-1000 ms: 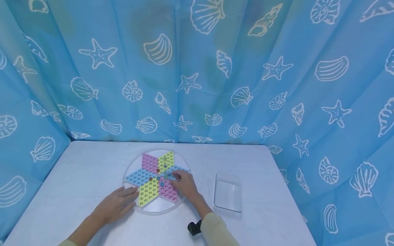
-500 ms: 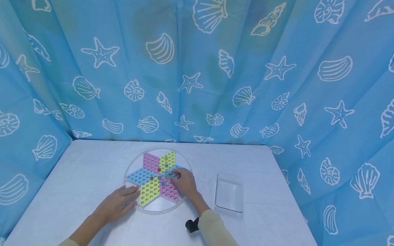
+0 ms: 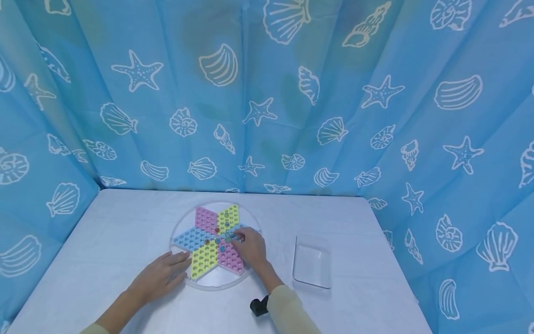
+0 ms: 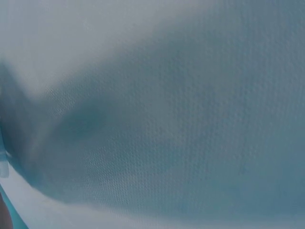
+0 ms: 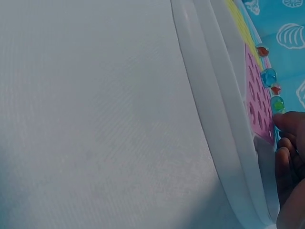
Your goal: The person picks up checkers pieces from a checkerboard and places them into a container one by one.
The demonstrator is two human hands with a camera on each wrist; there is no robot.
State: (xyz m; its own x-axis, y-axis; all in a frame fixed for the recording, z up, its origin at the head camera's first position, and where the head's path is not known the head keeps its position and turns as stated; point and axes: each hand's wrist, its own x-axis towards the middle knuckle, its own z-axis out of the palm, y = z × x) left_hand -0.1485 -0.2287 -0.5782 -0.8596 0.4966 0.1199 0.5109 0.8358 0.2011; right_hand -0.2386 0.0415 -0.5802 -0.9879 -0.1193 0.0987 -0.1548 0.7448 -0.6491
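A round Chinese checkers board point(image 3: 208, 285) with a pink, yellow and blue star of holes lies on the table. Several glass marbles point(image 3: 222, 249) sit in holes around its middle and on the far yellow point. My right hand point(image 3: 251, 248) reaches over the board's right side, its thumb and bent fingers pinching at a marble point(image 3: 232, 236) on the blue part, mostly covered by the fingertips. In the right wrist view, a green marble point(image 5: 277, 103) shows just past the thumb tip. My left hand point(image 3: 160, 277) rests with fingers extended at the board's near left rim.
A clear rectangular container point(image 3: 312, 264) stands on the white-covered table point(image 3: 354, 297), right of the board. A black camera point(image 3: 259, 306) sits at the right wrist. Blue curtains point(image 3: 267, 93) with shell and starfish prints enclose the back and sides.
The right fingertips have shifted only slightly at the marble. The left hand stays at the rim. The whole head view has drifted slightly.
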